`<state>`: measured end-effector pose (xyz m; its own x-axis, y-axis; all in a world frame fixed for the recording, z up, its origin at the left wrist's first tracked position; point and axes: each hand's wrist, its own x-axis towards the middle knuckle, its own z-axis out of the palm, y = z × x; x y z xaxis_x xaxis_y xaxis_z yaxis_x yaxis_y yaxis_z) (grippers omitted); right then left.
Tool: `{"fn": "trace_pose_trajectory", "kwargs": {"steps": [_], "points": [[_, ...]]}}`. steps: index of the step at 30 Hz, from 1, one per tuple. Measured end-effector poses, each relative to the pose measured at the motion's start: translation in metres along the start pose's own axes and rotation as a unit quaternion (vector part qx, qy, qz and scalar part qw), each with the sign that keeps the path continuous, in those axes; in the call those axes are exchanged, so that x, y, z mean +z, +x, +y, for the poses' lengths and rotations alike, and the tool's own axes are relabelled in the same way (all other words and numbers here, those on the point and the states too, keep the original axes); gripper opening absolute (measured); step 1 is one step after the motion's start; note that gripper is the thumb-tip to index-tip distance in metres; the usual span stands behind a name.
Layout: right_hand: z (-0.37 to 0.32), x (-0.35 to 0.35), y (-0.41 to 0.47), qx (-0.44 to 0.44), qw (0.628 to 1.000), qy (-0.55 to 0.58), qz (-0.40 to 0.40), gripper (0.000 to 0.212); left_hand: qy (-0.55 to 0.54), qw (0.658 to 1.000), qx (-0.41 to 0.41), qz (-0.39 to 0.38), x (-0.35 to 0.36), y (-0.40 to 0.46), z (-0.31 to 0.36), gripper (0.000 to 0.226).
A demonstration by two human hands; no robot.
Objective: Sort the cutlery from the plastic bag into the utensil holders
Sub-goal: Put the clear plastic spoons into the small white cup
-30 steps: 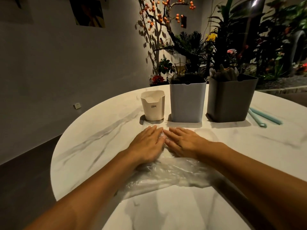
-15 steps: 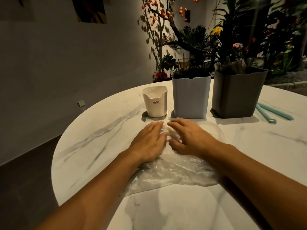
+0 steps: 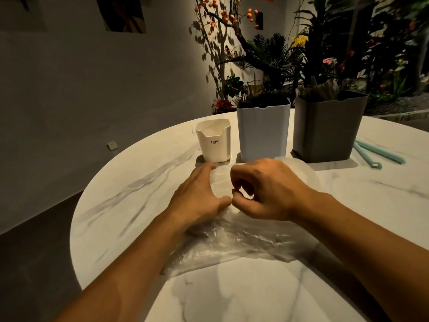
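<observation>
A crumpled clear plastic bag (image 3: 234,245) lies flat on the white marble table (image 3: 130,201). My left hand (image 3: 199,196) rests on the bag's far part with its fingers nearly straight. My right hand (image 3: 264,189) is raised a little over the bag with its fingers curled, pinching the film. Behind the hands stand three utensil holders: a small white one (image 3: 214,141), a taller pale grey one (image 3: 263,131) with dark cutlery handles showing, and a dark grey one (image 3: 328,126) with pale handles sticking out. No cutlery shows inside the bag.
Two light teal utensils (image 3: 376,155) lie on the table right of the dark grey holder. The round table's edge curves close on the left, with dark floor below. Plants and a wall stand behind the table.
My right hand has lifted off the flat bag and curled its fingers to pinch the plastic. The left hand slid slightly forward and stays flat on the bag.
</observation>
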<state>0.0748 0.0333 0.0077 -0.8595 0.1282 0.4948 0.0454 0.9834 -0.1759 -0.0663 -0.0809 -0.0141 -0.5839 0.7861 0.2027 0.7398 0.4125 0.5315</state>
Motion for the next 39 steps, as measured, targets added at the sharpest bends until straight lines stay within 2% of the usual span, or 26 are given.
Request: {"fn": "trace_pose_trajectory", "kwargs": {"steps": [2, 4, 6, 8, 10, 12, 14, 16, 19, 22, 25, 28, 32, 39], "points": [[-0.001, 0.002, 0.002, 0.03, 0.996, 0.02, -0.077, 0.02, 0.008, 1.0, -0.016, 0.025, 0.0, 0.001, 0.001, 0.06], [0.004, 0.009, 0.003, 0.057, 0.992, 0.023, -0.114, 0.017, -0.034, 0.997, -0.036, 0.06, 0.0, 0.005, 0.0, 0.042], [0.01, 0.014, 0.003, 0.071, 0.993, 0.022, -0.093, 0.033, -0.134, 0.988, -0.051, 0.06, 0.002, 0.011, -0.003, 0.031], [0.015, 0.017, 0.003, 0.08, 0.994, 0.02, -0.075, 0.046, -0.189, 0.98, -0.036, 0.047, 0.003, 0.013, -0.007, 0.032], [0.019, 0.019, 0.001, 0.095, 0.992, 0.02, -0.086, 0.053, -0.131, 0.985, 0.056, 0.096, 0.002, 0.01, -0.009, 0.039], [0.02, 0.021, 0.001, 0.109, 0.988, 0.029, -0.105, 0.052, -0.048, 0.964, 0.207, 0.158, -0.001, 0.004, -0.005, 0.037], [0.021, 0.024, 0.001, 0.117, 0.985, 0.042, -0.121, 0.046, 0.006, 0.94, 0.316, 0.132, 0.001, -0.002, 0.001, 0.026], [0.024, 0.027, 0.001, 0.125, 0.982, 0.054, -0.129, 0.034, 0.073, 0.928, 0.354, 0.086, 0.006, -0.003, 0.006, 0.022], [0.029, 0.026, 0.0, 0.155, 0.976, 0.087, -0.129, 0.033, 0.179, 0.926, 0.331, 0.04, 0.006, -0.001, 0.004, 0.046], [0.03, 0.023, 0.0, 0.141, 0.974, 0.066, -0.164, 0.038, 0.268, 0.918, 0.288, 0.058, -0.003, 0.003, -0.002, 0.068], [0.029, 0.019, 0.0, 0.128, 0.966, -0.006, -0.227, 0.051, 0.377, 0.899, 0.213, 0.06, -0.01, 0.003, -0.001, 0.064], [0.028, 0.015, 0.002, 0.124, 0.957, -0.041, -0.258, 0.056, 0.426, 0.891, 0.149, 0.04, -0.017, 0.001, 0.004, 0.061], [0.024, 0.009, 0.005, 0.125, 0.951, -0.025, -0.282, 0.049, 0.42, 0.901, 0.112, 0.003, -0.016, 0.004, 0.005, 0.066], [0.02, -0.004, 0.003, 0.115, 0.952, 0.036, -0.28, 0.044, 0.298, 0.948, 0.11, -0.008, -0.014, 0.008, 0.003, 0.071]]}}
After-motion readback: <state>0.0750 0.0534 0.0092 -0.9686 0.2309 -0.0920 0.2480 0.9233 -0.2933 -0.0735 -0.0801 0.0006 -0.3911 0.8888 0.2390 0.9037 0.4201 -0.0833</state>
